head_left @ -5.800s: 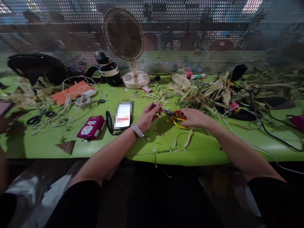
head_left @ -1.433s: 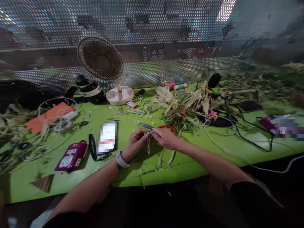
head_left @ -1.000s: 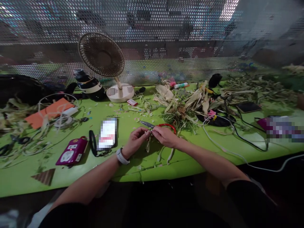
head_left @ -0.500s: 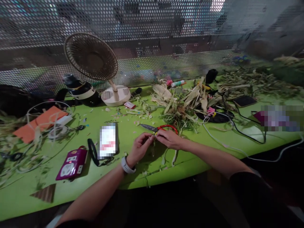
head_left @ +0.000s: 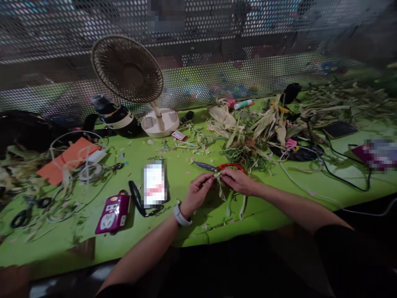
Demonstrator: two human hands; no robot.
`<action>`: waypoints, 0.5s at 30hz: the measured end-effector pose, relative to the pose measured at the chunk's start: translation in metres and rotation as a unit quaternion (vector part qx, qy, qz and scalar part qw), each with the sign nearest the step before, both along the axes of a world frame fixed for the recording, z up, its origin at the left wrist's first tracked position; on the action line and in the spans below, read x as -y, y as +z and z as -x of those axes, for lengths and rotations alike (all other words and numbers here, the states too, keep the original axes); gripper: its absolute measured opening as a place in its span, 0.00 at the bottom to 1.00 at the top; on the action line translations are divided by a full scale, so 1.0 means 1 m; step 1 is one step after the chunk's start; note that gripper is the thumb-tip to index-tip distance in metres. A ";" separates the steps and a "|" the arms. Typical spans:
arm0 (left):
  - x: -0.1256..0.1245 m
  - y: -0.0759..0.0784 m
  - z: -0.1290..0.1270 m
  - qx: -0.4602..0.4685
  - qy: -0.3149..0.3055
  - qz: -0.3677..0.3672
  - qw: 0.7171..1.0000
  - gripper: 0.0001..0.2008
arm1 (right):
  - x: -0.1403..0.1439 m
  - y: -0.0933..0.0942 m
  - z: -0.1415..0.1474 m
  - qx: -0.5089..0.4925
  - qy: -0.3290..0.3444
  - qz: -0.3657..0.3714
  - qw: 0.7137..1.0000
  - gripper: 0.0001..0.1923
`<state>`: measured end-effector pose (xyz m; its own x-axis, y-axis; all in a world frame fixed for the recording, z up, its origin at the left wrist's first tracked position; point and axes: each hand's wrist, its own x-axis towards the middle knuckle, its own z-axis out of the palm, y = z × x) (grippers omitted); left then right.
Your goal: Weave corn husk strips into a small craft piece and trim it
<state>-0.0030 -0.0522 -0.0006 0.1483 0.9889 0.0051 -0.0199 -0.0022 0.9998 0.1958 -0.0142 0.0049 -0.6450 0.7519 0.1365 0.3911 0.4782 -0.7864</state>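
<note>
One long lime-green counter carries everything here. At its back stands one beige round-headed desk fan, with one black-and-cream bottle lying just beside its base. One big heap of pale dried husks and green stems spreads over the right half. To the left lie one orange sheet of paper, one magenta power strip and one phone with a black strap. One pair of red-handled scissors lies flat just behind the hands, blades pointing left.

Two bare hands meet near the front edge. The left hand, a white watch on its wrist, and the right hand both pinch one small pale-green husk strip. Each grip is pressed together on it, fingertips nearly touching each other. The strip sits right between the two grips, its loose ends hanging down towards the counter, where a few trimmed strips lie.
</note>
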 end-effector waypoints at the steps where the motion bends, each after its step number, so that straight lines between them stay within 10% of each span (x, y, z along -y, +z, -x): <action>1: 0.000 -0.001 0.000 0.005 -0.006 0.005 1.000 0.14 | 0.000 0.000 0.000 -0.002 -0.002 0.002 1.000 0.13; 15: -0.008 0.003 -0.001 0.049 0.019 0.030 0.998 0.18 | -0.005 0.003 -0.005 -0.090 -0.099 0.047 0.990 0.13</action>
<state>-0.0021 -0.0445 0.0029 0.1122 0.9928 -0.0414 -0.1179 0.0546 0.9915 0.2005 -0.0097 0.0075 -0.4554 0.8760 0.1586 0.3190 0.3269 -0.8896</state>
